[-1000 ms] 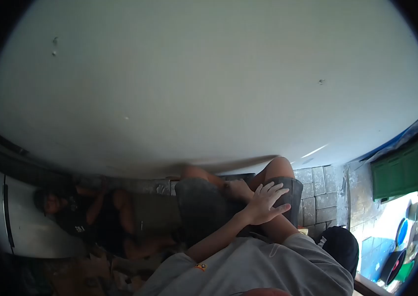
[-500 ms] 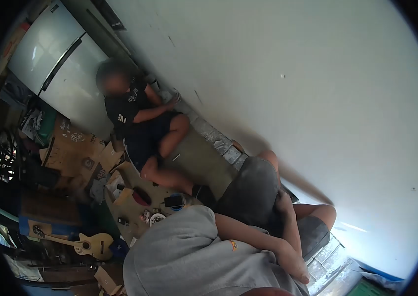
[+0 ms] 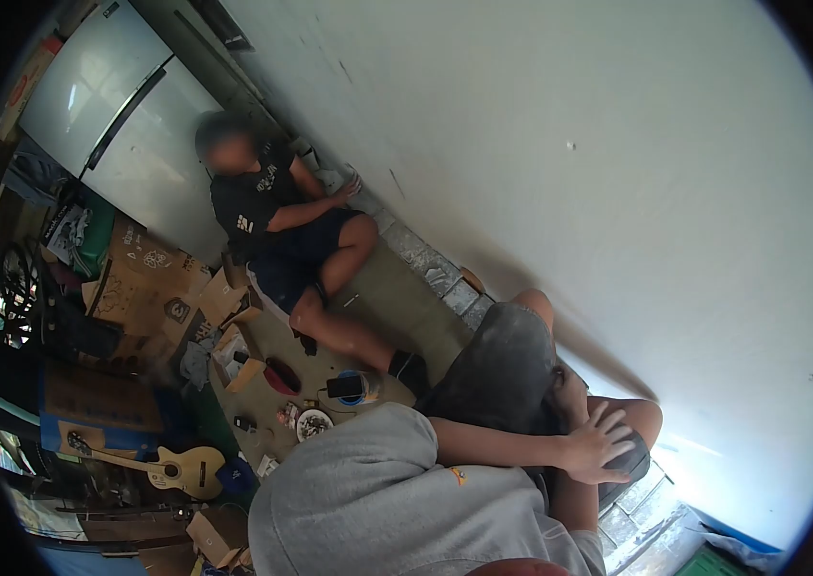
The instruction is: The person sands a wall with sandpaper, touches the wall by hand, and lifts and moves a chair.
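My left hand [image 3: 600,447] lies with its fingers spread over my right knee and the dark shorts [image 3: 488,360], crossing above my right forearm. Nothing is in it. My right hand [image 3: 570,396] rests between my thighs, against the shorts. Its fingers look curled, and their tips are hidden, so anything inside them cannot be made out. The grey shirt [image 3: 358,490] I wear fills the lower middle of the view.
Across the floor [image 3: 392,293] sits another person [image 3: 272,221] beside a fridge [image 3: 142,144]. A phone [image 3: 345,386], a white dish [image 3: 313,424] and an open box [image 3: 236,357] are left of my legs. A guitar [image 3: 185,472] lies farther left. A pale wall [image 3: 637,211] borders the right.
My left hand has moved up and to the right, from lower beside my right forearm onto my knee, with its fingers now spread. The view has shifted slightly. The other person stays seated.
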Motion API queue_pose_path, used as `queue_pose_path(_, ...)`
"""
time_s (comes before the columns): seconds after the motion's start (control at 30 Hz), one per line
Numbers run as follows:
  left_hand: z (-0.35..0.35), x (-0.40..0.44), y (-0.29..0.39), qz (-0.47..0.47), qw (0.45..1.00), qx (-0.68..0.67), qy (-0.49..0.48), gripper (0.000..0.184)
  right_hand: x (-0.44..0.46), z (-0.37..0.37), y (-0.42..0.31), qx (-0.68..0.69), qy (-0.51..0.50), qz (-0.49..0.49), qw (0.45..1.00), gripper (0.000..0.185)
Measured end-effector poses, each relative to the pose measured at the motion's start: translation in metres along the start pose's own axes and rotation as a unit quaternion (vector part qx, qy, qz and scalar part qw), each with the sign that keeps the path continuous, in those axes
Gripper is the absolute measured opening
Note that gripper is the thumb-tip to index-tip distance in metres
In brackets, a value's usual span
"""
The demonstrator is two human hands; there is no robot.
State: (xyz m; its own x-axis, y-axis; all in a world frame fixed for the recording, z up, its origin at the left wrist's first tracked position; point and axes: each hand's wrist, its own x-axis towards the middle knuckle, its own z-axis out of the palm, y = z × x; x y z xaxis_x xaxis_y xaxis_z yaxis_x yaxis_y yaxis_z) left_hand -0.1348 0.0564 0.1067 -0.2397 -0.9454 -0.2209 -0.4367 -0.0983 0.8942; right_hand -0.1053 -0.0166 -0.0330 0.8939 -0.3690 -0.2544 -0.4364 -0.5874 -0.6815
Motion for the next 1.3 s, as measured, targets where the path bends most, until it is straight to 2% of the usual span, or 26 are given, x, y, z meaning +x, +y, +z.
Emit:
queue_pose_path(0.03,0.02,0.005,-0.011,-0.102,0.969,0.198,0.104,0.089,0.001,-0.004,0.0,0.004,-0.003,0.006,1.0,0.025)
queue_pose_path(0.07,0.031,-0.006,-0.001,-0.041,0.971,0.201,0.124,0.091,0.003,-0.004,0.004,-0.001,-0.004,0.002,1.0,0.025)
queue_pose_path(0.1,0.025,-0.001,0.005,-0.025,0.989,0.135,-0.063,0.099,0.004,0.0,0.008,-0.023,0.016,-0.016,0.999,0.026)
queue_pose_path(0.13,0.012,0.009,0.005,0.086,0.973,-0.02,-0.213,0.099,0.002,0.006,0.011,-0.042,0.035,-0.03,0.998,0.026)
queue_pose_path(0.17,0.001,0.018,0.006,0.192,0.9,-0.175,-0.351,0.099,0.001,0.007,0.01,-0.04,0.033,-0.027,0.998,0.026)
queue_pose_path(0.2,-0.01,0.009,0.013,0.192,0.897,-0.178,-0.356,0.099,0.002,0.007,0.009,-0.015,0.033,-0.017,0.999,0.026)
queue_pose_path(0.23,-0.021,-0.004,0.022,0.147,0.962,-0.12,-0.196,0.092,0.004,0.003,0.009,0.011,0.04,-0.005,0.999,0.026)
queue_pose_path(0.27,-0.026,-0.01,0.027,0.099,0.993,-0.058,-0.031,0.085,0.006,0.001,0.011,0.013,0.051,0.004,0.999,0.026)
queue_pose_path(0.3,-0.009,-0.01,0.017,0.104,0.992,-0.056,-0.043,0.085,0.007,0.001,0.013,0.003,0.071,0.006,0.997,0.026)
queue_pose_path(0.33,0.019,-0.01,-0.005,0.069,0.994,0.087,0.01,0.081,0.009,0.0,0.015,-0.01,0.088,0.003,0.996,0.025)
queue_pose_path(0.37,0.032,-0.009,-0.017,0.032,0.971,0.228,0.069,0.076,0.007,-0.004,0.011,-0.012,0.091,0.003,0.996,0.025)
queue_pose_path(0.43,0.006,-0.016,0.003,0.056,0.976,0.206,0.04,0.069,-0.001,-0.009,-0.002,-0.021,0.094,0.025,0.995,0.024)
queue_pose_path(0.47,-0.03,-0.021,0.019,0.036,0.995,0.055,-0.075,0.07,-0.002,-0.007,-0.001,-0.021,0.089,0.023,0.996,0.024)
queue_pose_path(0.5,-0.051,-0.023,0.026,0.017,0.978,-0.098,-0.186,0.071,-0.002,-0.005,0.002,-0.001,0.108,0.024,0.994,0.024)
queue_pose_path(0.53,-0.05,-0.017,0.001,0.036,0.994,-0.081,-0.062,0.066,-0.002,-0.003,0.003,0.019,0.128,0.025,0.991,0.025)
queue_pose_path(0.57,-0.076,-0.024,0.003,-0.021,1.0,-0.011,0.014,0.059,-0.002,-0.003,0.0,-0.01,0.128,0.082,0.988,0.03)
queue_pose_path(0.6,-0.089,-0.021,-0.012,-0.113,0.983,0.111,0.093,0.052,-0.002,-0.002,0.001,-0.008,0.128,0.082,0.988,0.03)
queue_pose_path(0.63,-0.089,-0.013,-0.05,-0.154,0.943,0.213,0.205,0.047,-0.003,-0.003,0.004,-0.007,0.126,0.085,0.988,0.03)
queue_pose_path(0.67,-0.089,-0.005,-0.091,-0.228,0.881,0.326,0.256,0.045,-0.001,-0.005,0.008,-0.008,0.125,0.086,0.988,0.03)
queue_pose_path(0.73,-0.104,-0.012,-0.136,-0.351,0.739,0.531,0.219,0.045,0.005,-0.009,0.014,-0.011,0.124,0.083,0.989,0.031)
queue_pose_path(0.8,-0.133,-0.02,-0.142,-0.397,0.775,0.471,0.144,0.044,0.007,-0.009,0.014,-0.003,0.109,0.082,0.991,0.031)
queue_pose_path(0.83,-0.143,-0.017,-0.146,-0.397,0.773,0.472,0.146,0.044,0.006,-0.007,0.016,0.009,0.093,0.087,0.992,0.031)
queue_pose_path(0.9,-0.158,-0.007,-0.156,-0.477,0.789,0.371,0.11,0.041,0.006,-0.007,0.015,0.014,0.097,0.081,0.992,0.03)
queue_pose_path(1.0,-0.168,0.006,-0.18,-0.489,0.792,0.357,0.08,0.041,-0.003,-0.014,-0.002,0.024,0.07,0.089,0.993,0.03)
queue_pose_path(1.3,-0.134,0.037,-0.189,-0.523,0.738,0.426,-0.015,0.042,-0.001,-0.01,0.008,-0.023,-0.014,0.086,0.996,0.034)
